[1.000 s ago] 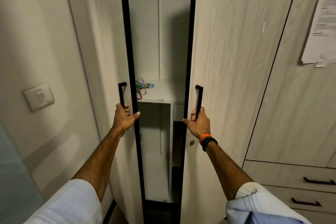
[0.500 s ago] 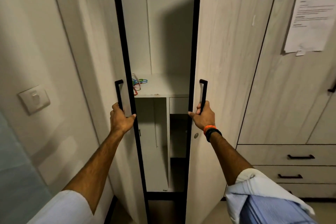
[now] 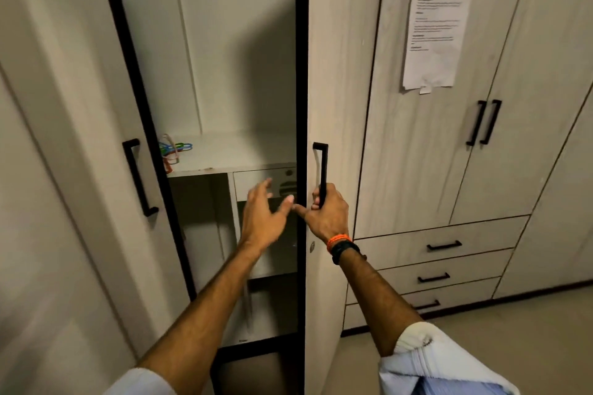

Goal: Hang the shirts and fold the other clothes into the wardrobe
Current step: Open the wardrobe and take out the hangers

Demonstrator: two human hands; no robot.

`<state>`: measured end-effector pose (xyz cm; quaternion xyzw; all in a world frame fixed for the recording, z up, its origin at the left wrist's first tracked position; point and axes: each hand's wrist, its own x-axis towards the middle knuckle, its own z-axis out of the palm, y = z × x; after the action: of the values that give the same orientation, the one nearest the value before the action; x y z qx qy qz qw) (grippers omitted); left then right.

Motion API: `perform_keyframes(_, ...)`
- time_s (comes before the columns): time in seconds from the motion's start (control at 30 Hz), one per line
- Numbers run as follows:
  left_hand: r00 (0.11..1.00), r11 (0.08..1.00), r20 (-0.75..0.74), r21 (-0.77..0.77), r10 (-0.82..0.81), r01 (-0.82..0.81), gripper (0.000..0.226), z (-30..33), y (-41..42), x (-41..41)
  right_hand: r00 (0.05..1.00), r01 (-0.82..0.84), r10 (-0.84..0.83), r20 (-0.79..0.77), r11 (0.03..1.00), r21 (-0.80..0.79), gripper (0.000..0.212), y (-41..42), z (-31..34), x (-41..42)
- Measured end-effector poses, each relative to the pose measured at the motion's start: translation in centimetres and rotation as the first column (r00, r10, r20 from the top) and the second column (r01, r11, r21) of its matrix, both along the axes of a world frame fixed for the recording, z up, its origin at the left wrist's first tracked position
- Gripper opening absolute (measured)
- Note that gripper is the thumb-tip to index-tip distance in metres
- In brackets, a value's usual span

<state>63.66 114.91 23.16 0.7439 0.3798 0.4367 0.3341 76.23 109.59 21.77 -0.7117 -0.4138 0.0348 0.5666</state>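
Right hand (image 3: 327, 213) gripped the upright door handle (image 3: 322, 170) at frame centre; left hand (image 3: 261, 216), fingers spread, reached beside it toward the open wardrobe (image 3: 231, 74).

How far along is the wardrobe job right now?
Done: both wardrobe doors are partly open, showing a shelf with only coloured hangers on it. In hand: the right hand grips the right door's handle; the left hand is open in the gap, off the left handle. Left: everything else. No shirts hang inside, nothing is folded on the shelf, and cloth is draped on the right arm.
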Motion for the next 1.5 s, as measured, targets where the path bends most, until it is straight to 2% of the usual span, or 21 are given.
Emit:
perform_keyframes(0.07,0.989,0.989,-0.004,-0.016,-0.149,0.149,0.065,-0.1,-2.5,3.5,0.999,0.022,-0.024,0.042,0.999,0.04,0.028,-1.7,-0.4,1.2)
perform_keyframes(0.13,0.975,0.975,0.017,-0.01,-0.221,0.221,0.06,-0.2,-4.4,6.4,0.997,0.046,-0.051,0.059,0.995,0.086,0.021,-3.5,-0.9,2.8)
perform_keyframes(0.27,0.966,0.965,0.035,0.054,-0.257,0.255,0.054,-0.3,-7.5,11.2,0.981,0.163,-0.175,0.078,0.977,0.139,0.031,-7.4,-1.6,6.7)
perform_keyframes(0.43,0.944,0.938,-0.008,0.11,-0.329,0.328,0.076,-0.3,-11.3,17.5,0.977,0.195,-0.208,0.039,0.957,0.217,0.035,-12.2,-2.4,11.4)
perform_keyframes(0.6,0.929,0.926,-0.136,0.118,-0.344,0.36,0.086,-0.2,-15.5,23.9,0.957,0.288,-0.29,0.002,0.951,0.111,0.06,-16.1,-2.9,16.7)
perform_keyframes(0.73,0.926,0.928,-0.18,0.109,-0.333,0.355,0.087,-0.3,-16.6,27.0,0.955,0.295,-0.295,-0.021,0.956,-0.004,0.065,-17.2,-2.2,19.8)
perform_keyframes(0.9,0.919,0.929,-0.22,0.103,-0.327,0.355,0.09,0.0,-17.9,30.8,0.955,0.293,-0.294,-0.03,0.956,-0.037,0.075,-19.1,-2.0,23.3)
perform_keyframes(0.97,0.91,0.922,-0.215,0.08,-0.355,0.379,0.09,-0.3,-17.8,31.7,0.921,0.389,-0.389,-0.012,0.92,0.052,0.066,-19.2,-2.3,23.3)
perform_keyframes(1.03,0.899,0.91,-0.2,0.067,-0.39,0.41,0.088,-0.6,-17.2,31.8,0.82,0.543,-0.569,0.059,0.807,0.232,0.05,-19.0,-2.6,22.4)
perform_keyframes(1.1,0.903,0.914,-0.187,0.053,-0.387,0.403,0.084,-0.9,-15.9,30.7,0.732,0.57,-0.666,0.147,0.716,0.403,0.041,-18.4,-3.1,21.0)
perform_keyframes(1.13,0.911,0.922,-0.185,0.049,-0.369,0.383,0.081,-1.1,-14.9,29.9,0.737,0.52,-0.649,0.192,0.725,0.452,0.039,-17.9,-3.3,20.3)
perform_keyframes(1.2,0.933,0.945,-0.185,0.043,-0.31,0.323,0.075,-1.6,-12.1,27.4,0.796,0.382,-0.528,0.296,0.817,0.432,0.037,-15.6,-3.9,19.0)
perform_keyframes(1.27,0.954,0.971,-0.192,0.017,-0.229,0.237,0.07,-2.1,-8.7,24.3,0.884,0.237,-0.335,0.327,0.923,0.305,0.035,-12.4,-4.4,17.8)
perform_keyframes(1.33,0.973,0.992,-0.195,-0.025,-0.125,0.122,0.067,-2.5,-5.0,20.7,0.949,0.093,-0.134,0.284,0.984,0.152,0.035,-8.5,-4.9,16.2)
perform_keyframes(1.43,0.984,0.999,-0.178,-0.043,0.009,-0.016,0.059,-2.9,0.1,15.1,0.961,-0.059,0.073,0.267,0.996,-0.06,0.039,-2.2,-5.3,13.3)
perform_keyframes(1.5,0.978,0.993,-0.178,-0.03,0.109,-0.116,0.055,-3.0,3.7,11.4,0.944,-0.163,0.196,0.267,0.976,-0.141,0.041,2.4,-5.0,10.7)
